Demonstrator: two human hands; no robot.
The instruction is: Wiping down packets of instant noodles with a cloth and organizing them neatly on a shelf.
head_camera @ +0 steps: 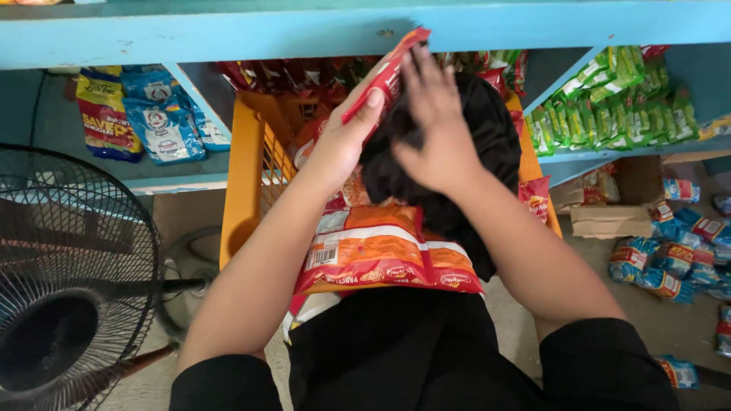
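The left hand (344, 141) grips a thin red packet (387, 74), thumb across its face, fingers behind. The packet's long axis runs from about 7 o'clock to 1 o'clock, its upper end pointing at the blue shelf edge (228, 34) above. It sits in the upper middle of the view, above an orange basket (242, 171).

The right hand (438, 125) lies flat and open, fingers spread and pointing to 12 o'clock, fingertips just beside the packet's right edge, palm resting on a black cloth (487, 144) heaped in the basket. It grips nothing.

Both forearms rise from 6 o'clock, the left slanting toward 1 o'clock, the right toward 11, so the hands meet over the basket.

A large red and orange bag (381, 255) lies at the basket's near end, at 6 o'clock from the hands. At 9 o'clock stands a black fan (68, 274). Blue pouches (164, 122) sit on a shelf at 10 o'clock, green sachets (609, 103) at 2 o'clock, and a brown box (609, 221) with loose packets on the floor at 3 o'clock.
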